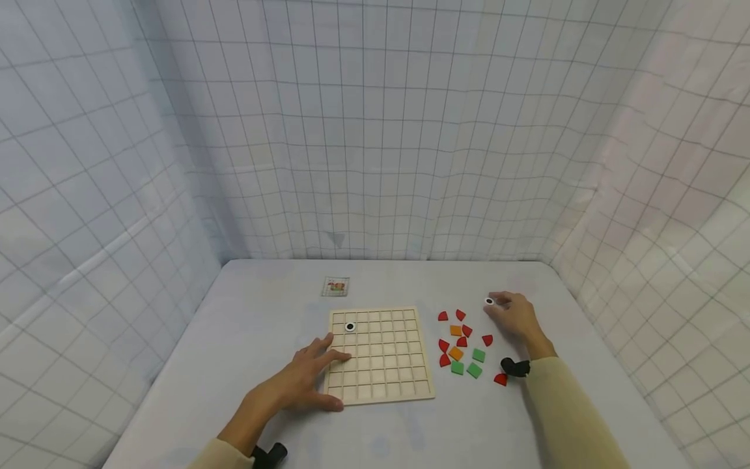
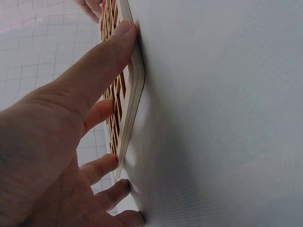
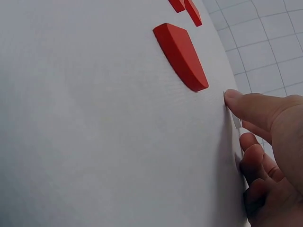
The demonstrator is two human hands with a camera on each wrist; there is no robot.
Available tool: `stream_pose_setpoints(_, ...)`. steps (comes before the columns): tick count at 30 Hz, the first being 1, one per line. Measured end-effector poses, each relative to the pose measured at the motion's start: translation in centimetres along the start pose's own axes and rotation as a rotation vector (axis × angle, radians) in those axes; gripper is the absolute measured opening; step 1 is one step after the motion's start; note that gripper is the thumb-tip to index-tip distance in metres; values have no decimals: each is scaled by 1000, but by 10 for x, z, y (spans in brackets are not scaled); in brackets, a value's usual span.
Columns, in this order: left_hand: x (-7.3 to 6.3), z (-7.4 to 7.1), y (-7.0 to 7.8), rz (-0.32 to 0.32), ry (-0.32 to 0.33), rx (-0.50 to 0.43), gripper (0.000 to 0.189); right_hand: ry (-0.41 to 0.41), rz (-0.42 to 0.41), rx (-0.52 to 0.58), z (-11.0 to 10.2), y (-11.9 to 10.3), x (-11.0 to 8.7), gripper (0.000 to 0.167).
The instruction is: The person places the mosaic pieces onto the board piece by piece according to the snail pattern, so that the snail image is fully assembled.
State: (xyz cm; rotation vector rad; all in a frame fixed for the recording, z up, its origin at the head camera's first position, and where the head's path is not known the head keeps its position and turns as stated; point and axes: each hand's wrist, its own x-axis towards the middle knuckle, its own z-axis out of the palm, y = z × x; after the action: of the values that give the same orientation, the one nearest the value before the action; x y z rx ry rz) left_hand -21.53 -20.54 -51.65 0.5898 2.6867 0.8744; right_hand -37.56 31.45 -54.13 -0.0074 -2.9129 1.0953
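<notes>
A square wooden grid board (image 1: 381,359) lies on the table, with a white round tile with a black dot (image 1: 349,327) in one of its upper-left cells. Along the board's left side rests my left hand (image 1: 303,379), fingers spread. In the left wrist view its thumb (image 2: 124,35) presses the board's edge (image 2: 135,87), with fingertips at the rim. At the far right, my right hand (image 1: 515,315) pinches a second white round tile with a black dot (image 1: 489,301) between thumb and fingers, low at the tabletop.
Between board and right hand lie several red quarter-circle pieces (image 1: 487,340), two orange squares (image 1: 456,331) and three green squares (image 1: 478,355). A small picture card (image 1: 336,286) lies behind the board. Gridded white sheets (image 1: 381,163) enclose the table's back and sides.
</notes>
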Motion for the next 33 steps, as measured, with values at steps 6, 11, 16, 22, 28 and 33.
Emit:
stream_pose_setpoints(6, 0, -1, 1, -14, -2, 6, 93, 3, -17, 3, 0, 1, 1, 43)
stream_pose_setpoints(11, 0, -2, 0, -2, -3, 8, 92, 30, -40, -12, 2, 2, 1, 39)
stream_pose_setpoints(16, 1, -1, 1, -4, 3, 6, 92, 34, -42, -4, 0, 4, 1, 39)
stream_pose_setpoints(22, 3, 2, 2, -41, 1, 0, 91, 31, -37, -15, -2, 6, 1, 40)
stream_pose_setpoints(28, 3, -1, 4, -65, 2, 0, 91, 7, -15, 10, -1, 4, 1, 44)
stream_pose_setpoints(33, 3, -1, 3, -57, -1, 5, 91, -9, -6, 13, 0, -2, -2, 46)
